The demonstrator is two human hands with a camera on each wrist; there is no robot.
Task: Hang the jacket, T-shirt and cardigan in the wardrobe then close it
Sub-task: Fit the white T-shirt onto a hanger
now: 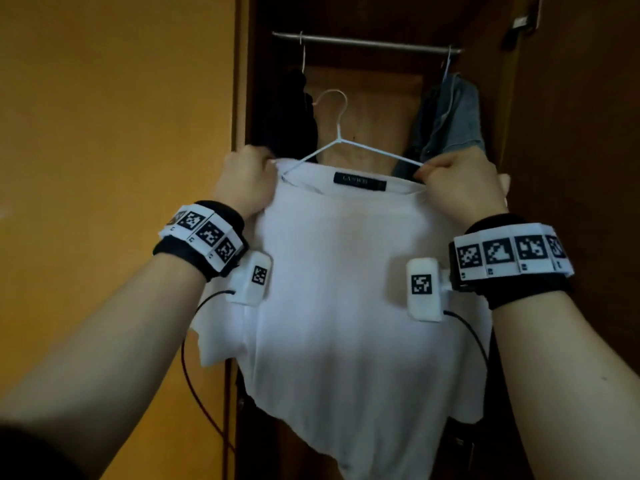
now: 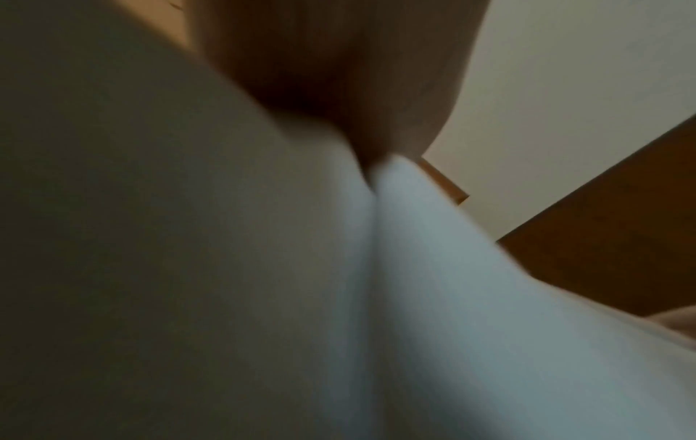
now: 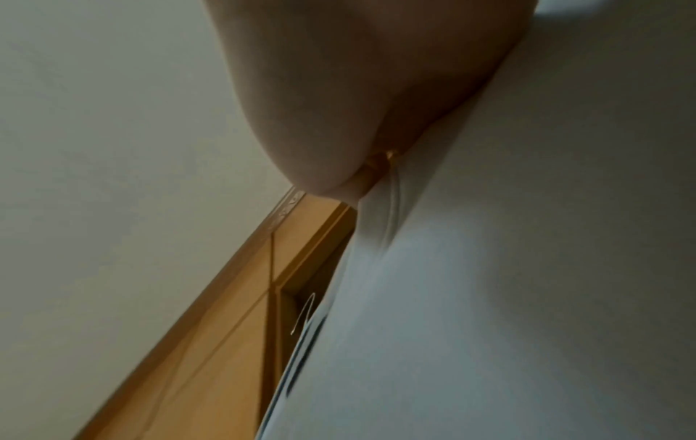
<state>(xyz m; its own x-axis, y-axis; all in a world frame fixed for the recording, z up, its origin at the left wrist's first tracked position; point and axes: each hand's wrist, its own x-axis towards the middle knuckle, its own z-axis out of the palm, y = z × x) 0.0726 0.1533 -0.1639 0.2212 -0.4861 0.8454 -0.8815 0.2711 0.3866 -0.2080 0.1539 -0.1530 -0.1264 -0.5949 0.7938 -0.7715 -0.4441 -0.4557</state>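
White cotton fills the lower centre: the T-shirt hangs from both fists, left hand and right hand each clenched on a shoulder over the hanger. Its hook points up, the hanger's long axis level, with the rail above and beyond, free between two hung garments.

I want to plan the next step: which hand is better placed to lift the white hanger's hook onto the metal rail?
Probably right: the right hand pinches the white T-shirt where the thin white wire hanger enters; the left hand grips fabric.
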